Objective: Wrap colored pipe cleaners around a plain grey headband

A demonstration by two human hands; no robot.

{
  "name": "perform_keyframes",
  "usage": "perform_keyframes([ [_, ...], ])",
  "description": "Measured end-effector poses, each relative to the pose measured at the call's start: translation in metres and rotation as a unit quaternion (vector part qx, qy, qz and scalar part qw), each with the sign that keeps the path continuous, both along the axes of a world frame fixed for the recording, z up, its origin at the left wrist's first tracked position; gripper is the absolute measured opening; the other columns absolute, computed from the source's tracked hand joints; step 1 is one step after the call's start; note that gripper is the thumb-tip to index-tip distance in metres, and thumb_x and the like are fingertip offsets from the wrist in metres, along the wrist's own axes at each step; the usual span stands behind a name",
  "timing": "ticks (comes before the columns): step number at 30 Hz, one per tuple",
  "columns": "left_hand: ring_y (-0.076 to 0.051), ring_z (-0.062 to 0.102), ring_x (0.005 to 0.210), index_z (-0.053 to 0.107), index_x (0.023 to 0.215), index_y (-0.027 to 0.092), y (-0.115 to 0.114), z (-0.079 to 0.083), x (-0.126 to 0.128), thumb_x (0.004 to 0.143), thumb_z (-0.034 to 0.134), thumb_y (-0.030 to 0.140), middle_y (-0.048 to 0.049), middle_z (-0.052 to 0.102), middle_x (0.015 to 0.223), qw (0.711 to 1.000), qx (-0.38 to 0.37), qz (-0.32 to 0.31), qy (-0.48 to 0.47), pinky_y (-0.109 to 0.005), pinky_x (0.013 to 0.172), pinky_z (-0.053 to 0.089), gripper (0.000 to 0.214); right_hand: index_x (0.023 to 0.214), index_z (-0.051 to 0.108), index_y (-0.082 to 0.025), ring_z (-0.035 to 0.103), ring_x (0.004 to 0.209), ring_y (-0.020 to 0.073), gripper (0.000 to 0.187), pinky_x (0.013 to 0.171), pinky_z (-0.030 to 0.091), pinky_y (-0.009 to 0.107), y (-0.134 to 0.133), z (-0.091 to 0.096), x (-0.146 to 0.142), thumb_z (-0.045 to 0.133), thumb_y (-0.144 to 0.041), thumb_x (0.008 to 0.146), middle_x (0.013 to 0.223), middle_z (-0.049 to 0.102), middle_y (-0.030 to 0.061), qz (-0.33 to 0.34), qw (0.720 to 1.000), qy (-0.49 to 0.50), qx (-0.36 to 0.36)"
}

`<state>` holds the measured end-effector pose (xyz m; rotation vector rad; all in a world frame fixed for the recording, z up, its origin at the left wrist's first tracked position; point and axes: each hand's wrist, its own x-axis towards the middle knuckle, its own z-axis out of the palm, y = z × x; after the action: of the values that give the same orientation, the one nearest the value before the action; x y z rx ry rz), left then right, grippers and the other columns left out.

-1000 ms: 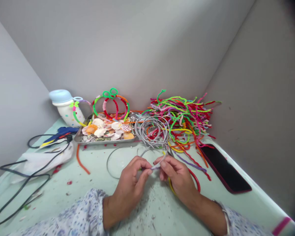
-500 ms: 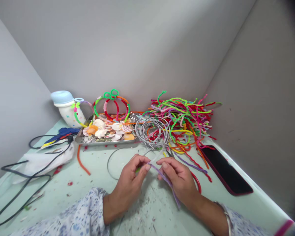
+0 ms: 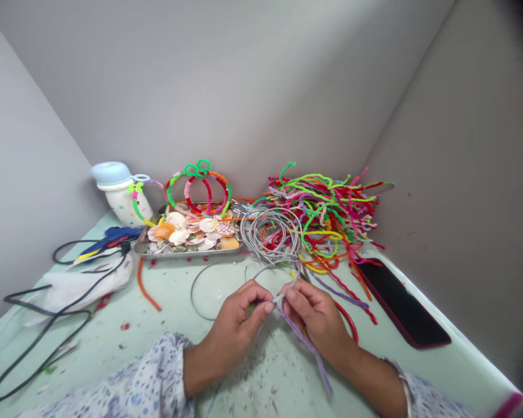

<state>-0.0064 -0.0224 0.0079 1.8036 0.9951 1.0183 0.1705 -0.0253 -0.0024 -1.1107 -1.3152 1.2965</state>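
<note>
Low at the centre, my left hand (image 3: 242, 316) is closed, thumb and forefinger pinching the end of a purple pipe cleaner (image 3: 305, 341) where it meets the grey wire (image 3: 283, 297). My right hand (image 3: 320, 316) is closed too, its thumb and fingertips on the wire just right of that meeting point. From the pinch, the pipe cleaner slants down to the right, its far end loose in front of my right hand. The wire curves up toward a loose grey coil (image 3: 271, 235) lying behind my hands. A bit of green shows behind the left fingers, partly hidden.
Behind stand a metal tray (image 3: 187, 253) of seashells, pipe-cleaner hoops (image 3: 220, 180) and a white bottle (image 3: 128, 203). A heap of coloured pipe cleaners (image 3: 326, 203) lies back right, beside a phone (image 3: 405, 305). Black cable (image 3: 47, 313) and a plastic bag (image 3: 82, 284) lie left.
My right fingers have shifted from the purple pipe cleaner onto the grey wire. The pipe cleaner's loose end has swung lower and right. My left pinch has moved slightly right and down.
</note>
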Motion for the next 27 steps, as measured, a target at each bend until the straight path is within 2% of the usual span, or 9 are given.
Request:
perform_keyframes([
  [10,-0.017,0.057,0.076,0.065,0.082,0.018,0.0018,-0.0013,0.0005,0.093,0.053,0.033,-0.0024,0.061,0.079,0.999,-0.036,-0.021,-0.004,-0.029,0.073,0.044,0.022,0.066,0.056,-0.018,0.039,0.042,0.0075,0.039,0.044,0.032,0.021,0.0008,-0.0068,0.0017,0.055,-0.048,0.091,0.052,0.05,-0.0051,0.012,1.0,0.009,0.0],
  [19,-0.018,0.056,0.079,0.062,0.084,0.018,0.0002,-0.0051,0.0002,0.094,0.051,0.035,-0.0025,0.06,0.08,0.997,-0.058,-0.04,-0.021,-0.03,0.075,0.043,0.022,0.067,0.055,-0.018,0.04,0.042,0.0079,0.039,0.045,0.034,0.021,0.0011,-0.0058,0.0007,0.054,-0.048,0.092,0.051,0.05,-0.0058,0.015,1.0,0.008,-0.006],
  [23,-0.018,0.055,0.085,0.062,0.09,0.018,-0.0011,-0.0059,0.0004,0.095,0.05,0.035,-0.0033,0.06,0.087,0.993,-0.085,-0.058,-0.049,-0.03,0.08,0.043,0.021,0.067,0.054,-0.019,0.039,0.043,0.0074,0.037,0.044,0.032,0.02,0.0008,-0.0039,0.0001,0.056,-0.047,0.091,0.052,0.049,-0.0062,0.01,1.0,0.016,-0.013],
  [27,-0.017,0.053,0.083,0.062,0.087,0.018,-0.0001,-0.007,0.0004,0.096,0.048,0.034,-0.0021,0.059,0.085,0.986,-0.135,-0.062,-0.082,-0.029,0.079,0.04,0.024,0.068,0.055,-0.018,0.04,0.043,0.0071,0.037,0.044,0.033,0.02,0.002,-0.0067,0.0002,0.056,-0.047,0.091,0.054,0.051,-0.0055,0.018,1.0,0.018,-0.014],
])
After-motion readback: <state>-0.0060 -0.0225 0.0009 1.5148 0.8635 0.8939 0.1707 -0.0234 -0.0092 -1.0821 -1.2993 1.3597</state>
